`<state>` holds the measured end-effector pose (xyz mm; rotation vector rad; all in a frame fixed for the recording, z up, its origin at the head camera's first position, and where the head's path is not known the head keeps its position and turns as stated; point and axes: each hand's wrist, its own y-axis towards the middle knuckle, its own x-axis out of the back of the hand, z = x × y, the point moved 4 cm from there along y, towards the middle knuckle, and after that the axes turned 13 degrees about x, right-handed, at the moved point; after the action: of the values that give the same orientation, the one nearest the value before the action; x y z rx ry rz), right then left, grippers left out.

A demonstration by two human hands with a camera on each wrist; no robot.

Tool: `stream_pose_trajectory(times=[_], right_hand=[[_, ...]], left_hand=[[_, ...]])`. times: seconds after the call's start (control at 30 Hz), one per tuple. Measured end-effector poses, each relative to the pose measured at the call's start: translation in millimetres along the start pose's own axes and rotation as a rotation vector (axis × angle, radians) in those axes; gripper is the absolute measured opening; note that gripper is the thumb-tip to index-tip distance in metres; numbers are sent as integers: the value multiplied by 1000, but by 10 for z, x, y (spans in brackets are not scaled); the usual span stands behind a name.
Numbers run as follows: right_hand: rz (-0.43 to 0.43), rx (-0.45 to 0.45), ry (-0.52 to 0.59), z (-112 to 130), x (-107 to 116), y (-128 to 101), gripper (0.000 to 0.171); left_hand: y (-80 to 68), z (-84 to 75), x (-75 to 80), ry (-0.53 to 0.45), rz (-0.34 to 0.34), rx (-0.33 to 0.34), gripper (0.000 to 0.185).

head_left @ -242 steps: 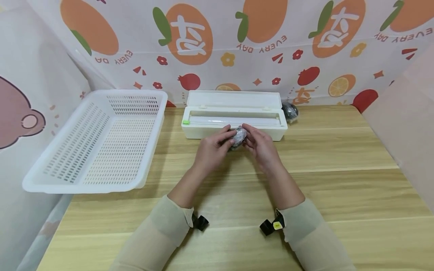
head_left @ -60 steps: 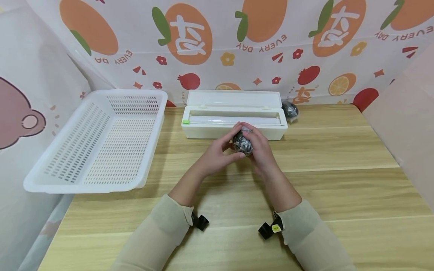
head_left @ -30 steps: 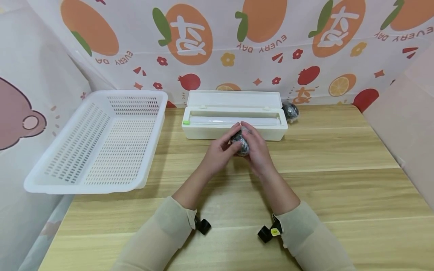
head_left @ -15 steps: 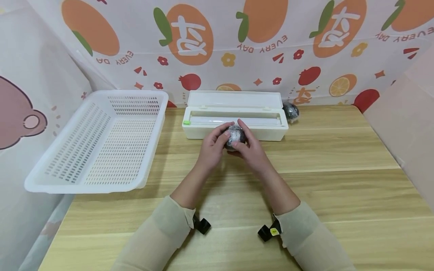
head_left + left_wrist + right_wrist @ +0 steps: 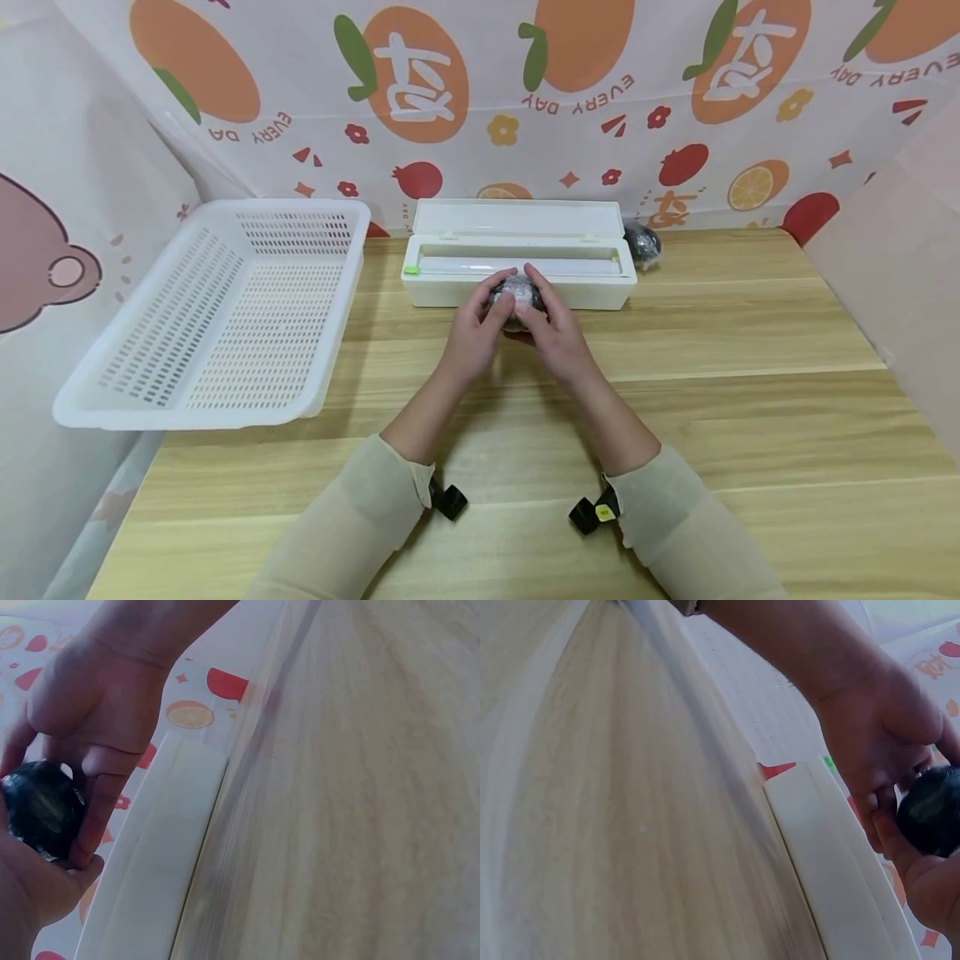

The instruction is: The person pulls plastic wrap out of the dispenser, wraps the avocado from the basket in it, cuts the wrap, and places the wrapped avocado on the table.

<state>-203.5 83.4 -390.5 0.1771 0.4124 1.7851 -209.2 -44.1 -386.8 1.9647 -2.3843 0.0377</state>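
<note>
A dark ball wrapped in shiny clear film (image 5: 516, 293) is held just above the wooden table (image 5: 750, 417), right in front of a white film dispenser box (image 5: 517, 287) whose lid stands open. My left hand (image 5: 483, 317) grips the ball from the left and my right hand (image 5: 547, 321) from the right, fingers curled over its top. In the left wrist view the ball (image 5: 41, 810) sits between my left palm (image 5: 30, 900) and my right hand's fingers (image 5: 94, 817). The right wrist view shows the ball (image 5: 934, 810) at the frame's edge beside the box (image 5: 840, 855).
A large white perforated basket (image 5: 187, 412) lies tilted at the left, hanging over the table's edge. A second dark wrapped ball (image 5: 642, 243) lies behind the box's right end. A printed fruit backdrop (image 5: 570, 125) closes the back, and panels close both sides.
Both hands have kept hold of the ball and turned it between the fingers. The hands have shifted slightly left and closer to the box.
</note>
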Motion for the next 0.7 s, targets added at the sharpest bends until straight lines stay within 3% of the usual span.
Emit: stream_pose_trajectory(times=[0.13, 0.27, 0.5, 0.7], right_hand=[[21, 33, -42, -15, -12, -11, 56], [-12, 55, -83, -22, -25, -31, 53], [-67, 51, -29, -34, -59, -48, 51], [-92, 49, -102, -29, -38, -55, 48]], left_hand=[[0, -2, 2, -20, -20, 3, 41], [-2, -7, -19, -52, -15, -6, 41], [-11, 0, -44, -56, -12, -42, 40], [-23, -12, -25, -44, -12, -66, 39]])
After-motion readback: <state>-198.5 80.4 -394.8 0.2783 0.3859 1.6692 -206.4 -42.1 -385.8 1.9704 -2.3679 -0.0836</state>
